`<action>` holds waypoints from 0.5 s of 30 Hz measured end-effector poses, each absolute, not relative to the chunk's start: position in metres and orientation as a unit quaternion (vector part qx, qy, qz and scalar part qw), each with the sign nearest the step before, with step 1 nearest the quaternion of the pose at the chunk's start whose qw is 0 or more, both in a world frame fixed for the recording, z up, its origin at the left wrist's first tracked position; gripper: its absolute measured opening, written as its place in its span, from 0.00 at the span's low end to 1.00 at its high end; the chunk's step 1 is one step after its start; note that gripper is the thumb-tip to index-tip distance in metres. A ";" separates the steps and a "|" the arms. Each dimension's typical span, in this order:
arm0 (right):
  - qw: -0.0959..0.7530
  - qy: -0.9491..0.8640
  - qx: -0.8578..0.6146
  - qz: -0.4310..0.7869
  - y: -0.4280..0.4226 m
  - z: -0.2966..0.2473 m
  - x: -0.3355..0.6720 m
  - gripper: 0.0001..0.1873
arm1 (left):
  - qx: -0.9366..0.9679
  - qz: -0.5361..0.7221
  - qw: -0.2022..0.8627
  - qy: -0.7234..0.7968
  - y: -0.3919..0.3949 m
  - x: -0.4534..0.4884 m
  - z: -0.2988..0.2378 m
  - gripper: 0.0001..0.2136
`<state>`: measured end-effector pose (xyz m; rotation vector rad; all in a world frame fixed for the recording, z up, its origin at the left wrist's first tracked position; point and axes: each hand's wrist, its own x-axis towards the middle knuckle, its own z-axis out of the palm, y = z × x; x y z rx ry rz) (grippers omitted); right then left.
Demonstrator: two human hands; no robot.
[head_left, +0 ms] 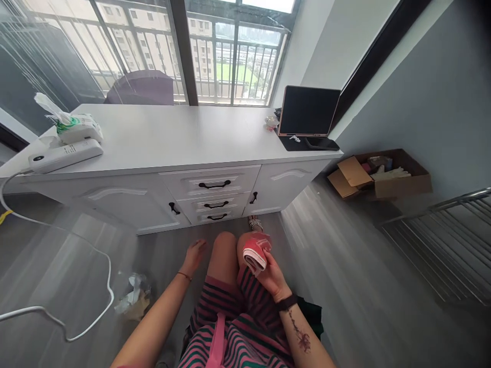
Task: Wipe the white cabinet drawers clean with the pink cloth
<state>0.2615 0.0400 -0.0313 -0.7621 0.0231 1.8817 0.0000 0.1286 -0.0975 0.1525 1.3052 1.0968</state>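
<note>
My right hand (274, 278) is closed around a folded red cloth with white edging (256, 251), which I hold above my right knee. Its layers show at the near end, and a looser part sticks out at the far side. My left hand (195, 255) hangs beside my left knee, holding nothing, its fingers loosely stretched towards the cabinet. In front of my knees stands a white cabinet (184, 134) with several black-handled drawers and doors. The middle drawer (210, 202) is closed.
On the cabinet top are a tissue pack (79, 128), a white power strip (67, 155) and a tablet-like screen (309, 110). An open cardboard box (402, 186) and a metal rack (448, 240) stand right. A white cable (109, 281) and crumpled plastic (134, 296) lie on the floor left.
</note>
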 end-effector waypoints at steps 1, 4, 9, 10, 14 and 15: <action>0.524 0.001 -0.311 0.793 0.042 -0.033 0.263 0.13 | 0.060 0.481 0.652 0.583 0.122 -0.003 -0.101 0.11; 0.507 -0.020 -0.305 0.806 0.059 -0.039 0.269 0.18 | 0.050 0.477 0.645 0.595 0.114 -0.008 -0.108 0.11; 0.516 -0.034 -0.323 0.793 0.122 -0.051 0.278 0.16 | 0.058 0.477 0.655 0.583 0.135 0.005 -0.115 0.06; 0.537 -0.035 -0.335 0.773 0.137 -0.053 0.279 0.15 | 0.061 0.478 0.659 0.578 0.144 0.011 -0.116 0.05; 0.594 -0.008 -0.360 0.720 0.179 -0.059 0.284 0.13 | 0.058 0.500 0.661 0.557 0.196 0.044 -0.128 0.05; 0.593 -0.003 -0.359 0.721 0.183 -0.060 0.286 0.12 | 0.052 0.508 0.658 0.553 0.212 0.052 -0.132 0.06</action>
